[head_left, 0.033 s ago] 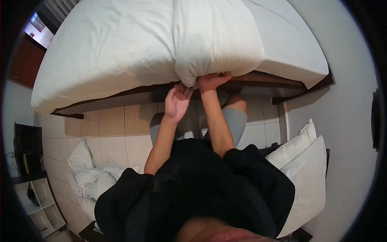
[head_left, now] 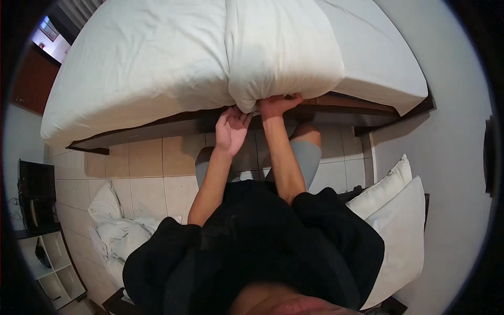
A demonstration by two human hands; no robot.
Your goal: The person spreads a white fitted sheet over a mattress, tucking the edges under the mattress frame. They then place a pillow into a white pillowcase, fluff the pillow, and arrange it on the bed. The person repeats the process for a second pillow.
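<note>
A white duvet [head_left: 286, 50], folded back in a thick band, hangs at the near side of the bed. Palm up, my left hand [head_left: 231, 131] has its fingers stretched out to the duvet's lower corner, the tips partly hidden by the cloth. My right hand [head_left: 276, 107] is at the duvet's lower edge beside it, bent to the right with fingers extended and partly tucked under the cloth. Below both hands runs the dark wooden bed frame [head_left: 173, 126].
White fitted sheet [head_left: 375, 58] shows on the right of the bed, near the wall [head_left: 446, 152]. Behind me are stacked pillows [head_left: 401, 231] at right and a heap of white bedding [head_left: 123, 233] on the tiled floor [head_left: 147, 157]. A shelf unit [head_left: 58, 262] stands left.
</note>
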